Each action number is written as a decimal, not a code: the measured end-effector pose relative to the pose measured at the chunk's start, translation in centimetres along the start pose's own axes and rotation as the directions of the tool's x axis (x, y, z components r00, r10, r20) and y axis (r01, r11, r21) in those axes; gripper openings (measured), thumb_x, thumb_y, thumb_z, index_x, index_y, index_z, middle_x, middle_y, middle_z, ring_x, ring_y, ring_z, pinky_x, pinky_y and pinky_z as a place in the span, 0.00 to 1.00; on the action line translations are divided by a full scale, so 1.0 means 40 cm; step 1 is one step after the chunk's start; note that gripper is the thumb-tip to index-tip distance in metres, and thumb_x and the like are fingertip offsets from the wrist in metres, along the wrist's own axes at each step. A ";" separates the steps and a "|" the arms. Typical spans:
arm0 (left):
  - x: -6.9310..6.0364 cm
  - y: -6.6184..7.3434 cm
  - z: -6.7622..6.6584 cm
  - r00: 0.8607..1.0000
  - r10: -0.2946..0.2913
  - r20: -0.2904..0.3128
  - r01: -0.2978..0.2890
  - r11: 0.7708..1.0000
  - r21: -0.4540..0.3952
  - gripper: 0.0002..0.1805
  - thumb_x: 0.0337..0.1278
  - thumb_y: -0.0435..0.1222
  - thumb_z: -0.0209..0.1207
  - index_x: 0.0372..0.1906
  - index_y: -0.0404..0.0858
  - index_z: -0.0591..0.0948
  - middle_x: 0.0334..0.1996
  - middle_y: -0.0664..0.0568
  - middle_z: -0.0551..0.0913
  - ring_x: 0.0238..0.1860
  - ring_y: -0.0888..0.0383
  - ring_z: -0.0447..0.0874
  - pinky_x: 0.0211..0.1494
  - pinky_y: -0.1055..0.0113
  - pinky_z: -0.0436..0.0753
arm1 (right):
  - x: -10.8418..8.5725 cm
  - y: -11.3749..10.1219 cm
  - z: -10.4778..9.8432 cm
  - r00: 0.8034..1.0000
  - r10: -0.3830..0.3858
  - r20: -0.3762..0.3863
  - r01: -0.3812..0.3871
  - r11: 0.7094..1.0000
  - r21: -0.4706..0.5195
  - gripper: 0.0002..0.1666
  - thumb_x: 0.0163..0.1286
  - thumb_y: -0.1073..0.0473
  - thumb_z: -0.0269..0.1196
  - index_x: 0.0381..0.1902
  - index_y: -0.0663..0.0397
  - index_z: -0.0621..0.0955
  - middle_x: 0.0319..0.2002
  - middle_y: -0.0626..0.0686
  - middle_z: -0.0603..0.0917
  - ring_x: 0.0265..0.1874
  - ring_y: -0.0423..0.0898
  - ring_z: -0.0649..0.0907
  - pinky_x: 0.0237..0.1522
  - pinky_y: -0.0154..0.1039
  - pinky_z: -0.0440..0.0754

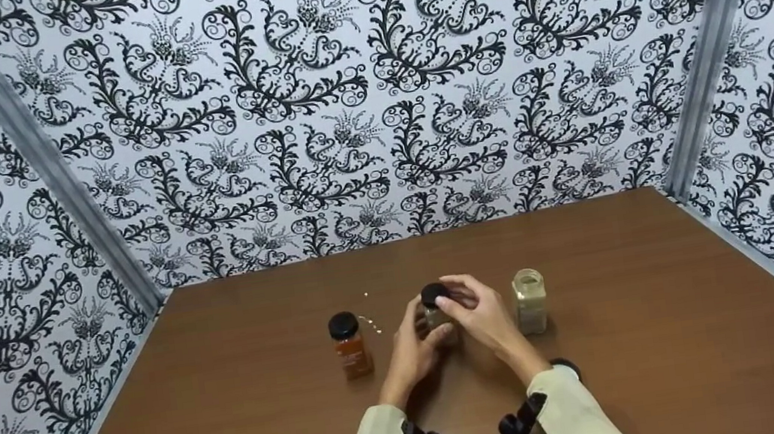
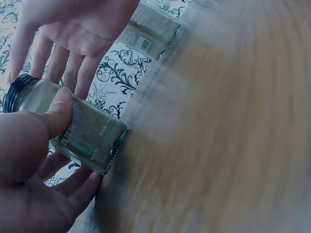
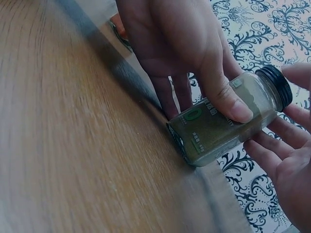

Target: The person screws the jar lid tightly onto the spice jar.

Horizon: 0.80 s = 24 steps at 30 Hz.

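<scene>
A glass spice jar (image 2: 97,128) of brownish-green powder, topped by a black lid (image 1: 434,293), is held between both hands over the table. My left hand (image 1: 413,349) grips the jar's body, its thumb lying across the labelled side. Around the black lid, my right hand (image 1: 484,317) has its thumb on the near side and its fingers behind, pinching it. In the right wrist view the lid sits on the jar's neck. Just right of my right hand stands an open-topped jar (image 1: 532,302) of pale greenish powder.
A jar of orange-red spice (image 1: 352,354) with a black lid stands on the left. Small white bits (image 1: 370,323) lie beside it on the brown table (image 1: 249,418). A loose black-rimmed lid (image 1: 567,367) is partly hidden by the right sleeve. Patterned walls surround the table.
</scene>
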<state>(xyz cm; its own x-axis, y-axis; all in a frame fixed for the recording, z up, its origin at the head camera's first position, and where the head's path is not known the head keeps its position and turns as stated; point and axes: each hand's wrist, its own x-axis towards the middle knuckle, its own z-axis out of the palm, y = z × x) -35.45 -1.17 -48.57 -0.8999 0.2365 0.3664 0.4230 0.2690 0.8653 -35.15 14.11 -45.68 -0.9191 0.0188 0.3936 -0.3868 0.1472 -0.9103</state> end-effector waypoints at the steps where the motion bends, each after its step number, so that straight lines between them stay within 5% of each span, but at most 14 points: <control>1: 0.000 0.000 0.000 1.000 -0.002 0.002 0.002 1.000 0.006 0.32 0.62 0.36 0.65 0.69 0.36 0.68 0.59 0.33 0.79 0.60 0.34 0.80 0.63 0.45 0.80 | -0.001 -0.001 -0.001 1.000 -0.003 0.004 0.003 1.000 0.004 0.21 0.68 0.63 0.67 0.57 0.61 0.81 0.55 0.62 0.85 0.56 0.56 0.84 0.61 0.41 0.81; 24: 0.004 -0.005 0.005 1.000 0.003 -0.017 -0.003 1.000 0.008 0.31 0.61 0.34 0.65 0.68 0.35 0.68 0.59 0.33 0.79 0.59 0.35 0.80 0.63 0.46 0.80 | 0.001 0.001 0.002 1.000 0.004 -0.021 -0.004 1.000 -0.007 0.18 0.64 0.64 0.70 0.52 0.62 0.82 0.51 0.64 0.87 0.55 0.58 0.85 0.60 0.48 0.82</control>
<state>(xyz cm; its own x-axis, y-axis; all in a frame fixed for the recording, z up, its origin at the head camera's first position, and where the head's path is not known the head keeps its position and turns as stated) -35.64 -1.02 -48.76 -0.9002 0.2212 0.3750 0.4265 0.2753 0.8616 -35.20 14.05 -45.72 -0.9187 0.0403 0.3929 -0.3827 0.1545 -0.9108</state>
